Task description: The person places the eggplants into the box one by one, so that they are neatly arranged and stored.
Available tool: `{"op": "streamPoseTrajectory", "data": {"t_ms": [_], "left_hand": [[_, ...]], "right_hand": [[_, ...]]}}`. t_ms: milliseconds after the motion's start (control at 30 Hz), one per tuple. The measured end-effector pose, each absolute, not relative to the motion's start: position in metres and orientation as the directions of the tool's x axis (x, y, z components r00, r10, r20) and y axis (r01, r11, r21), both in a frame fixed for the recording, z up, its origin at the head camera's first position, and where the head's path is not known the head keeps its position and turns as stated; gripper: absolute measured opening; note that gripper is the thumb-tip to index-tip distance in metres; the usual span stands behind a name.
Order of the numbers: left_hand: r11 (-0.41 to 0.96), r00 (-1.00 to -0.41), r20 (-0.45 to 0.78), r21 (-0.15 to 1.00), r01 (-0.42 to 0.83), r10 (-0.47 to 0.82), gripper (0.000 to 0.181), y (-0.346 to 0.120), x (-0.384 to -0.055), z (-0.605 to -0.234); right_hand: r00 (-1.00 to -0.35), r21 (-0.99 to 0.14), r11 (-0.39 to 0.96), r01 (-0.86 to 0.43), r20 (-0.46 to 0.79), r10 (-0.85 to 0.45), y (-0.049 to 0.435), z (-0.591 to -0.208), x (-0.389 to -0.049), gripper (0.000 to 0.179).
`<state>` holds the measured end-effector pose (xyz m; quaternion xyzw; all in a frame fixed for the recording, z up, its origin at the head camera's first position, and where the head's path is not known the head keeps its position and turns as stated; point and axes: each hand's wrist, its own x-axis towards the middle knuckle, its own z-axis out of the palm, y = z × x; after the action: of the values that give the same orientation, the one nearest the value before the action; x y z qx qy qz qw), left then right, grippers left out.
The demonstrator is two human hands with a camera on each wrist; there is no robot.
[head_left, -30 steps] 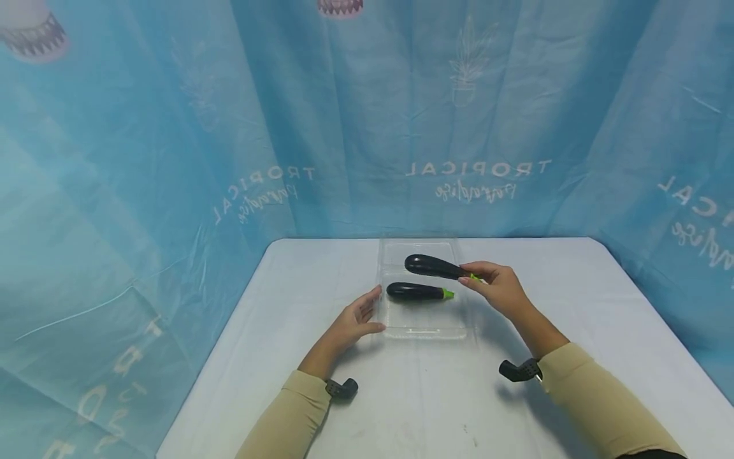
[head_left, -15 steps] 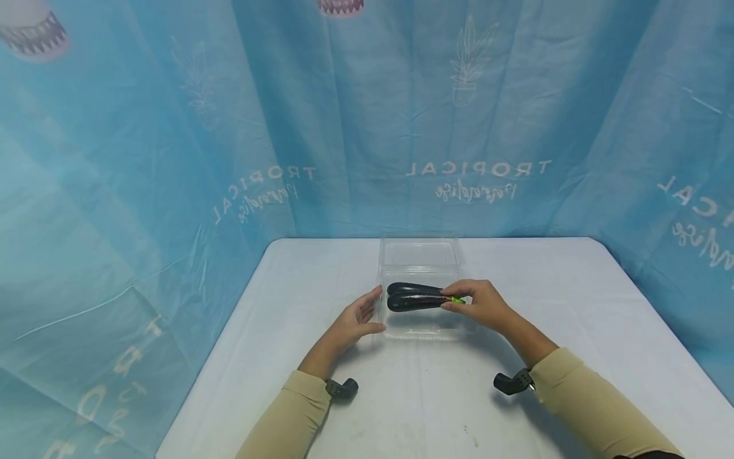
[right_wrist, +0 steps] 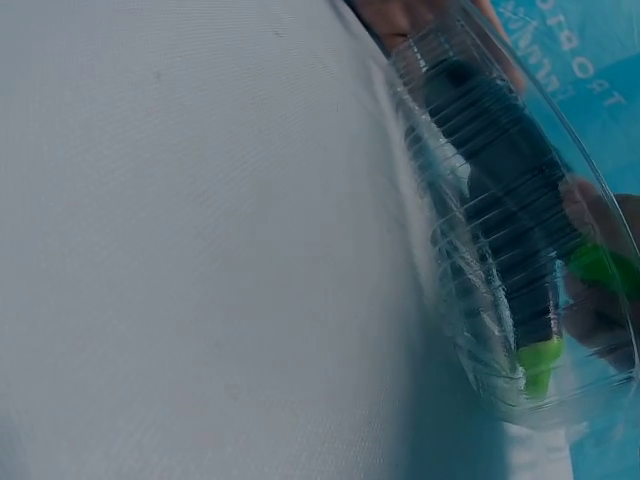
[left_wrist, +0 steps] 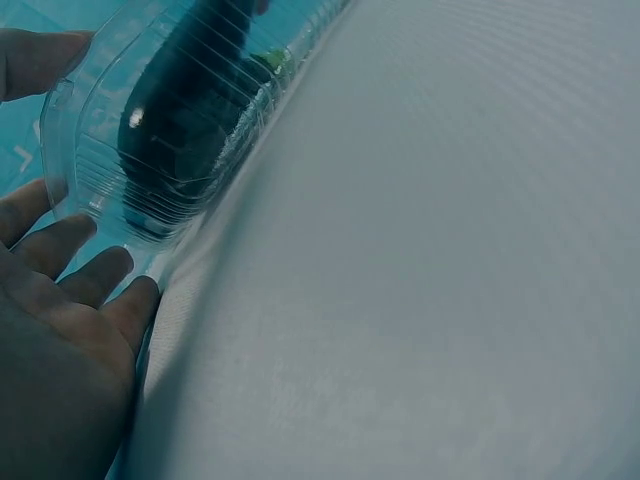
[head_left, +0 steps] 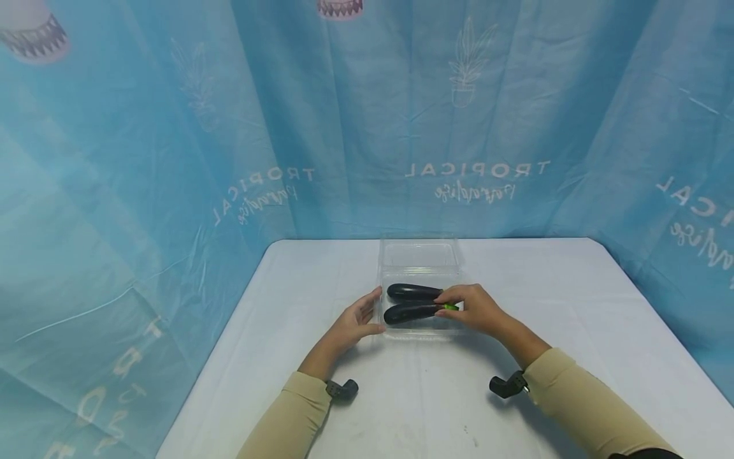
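A clear plastic clamshell box stands with its lid folded back. Two dark eggplants with green stem ends lie side by side within its walls. My right hand pinches the nearer eggplant by its stem end, thumb in front and fingers behind. Behind it lies the other eggplant, its stem end hidden by the right hand. At the box's left end, my left hand touches the wall with loosely spread fingers. The right wrist view shows the green stem of the pinched eggplant between fingers, through the clear wall.
A white-covered table bears the box near its far edge. The transparent lid reaches back toward the blue printed curtain, which surrounds the table's back and sides. Each wrist carries a small black camera.
My right hand has brought its eggplant down from above the back of the box, past the other eggplant, to the front side. The left hand has stayed in place.
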<state>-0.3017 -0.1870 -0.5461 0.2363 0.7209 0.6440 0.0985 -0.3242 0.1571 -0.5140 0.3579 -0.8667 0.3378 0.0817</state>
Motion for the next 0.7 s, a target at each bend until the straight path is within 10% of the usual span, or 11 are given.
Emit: {"op": "streamPoseTrajectory", "data": {"t_ms": [700], "left_hand": [[0.069, -0.879, 0.148, 0.977, 0.200, 0.453, 0.093, -0.1866, -0.3025, -0.5477]], "right_hand": [[-0.737, -0.481, 0.572, -0.664, 0.290, -0.611, 0.1526, -0.5107, -0.3242, 0.026]]}}
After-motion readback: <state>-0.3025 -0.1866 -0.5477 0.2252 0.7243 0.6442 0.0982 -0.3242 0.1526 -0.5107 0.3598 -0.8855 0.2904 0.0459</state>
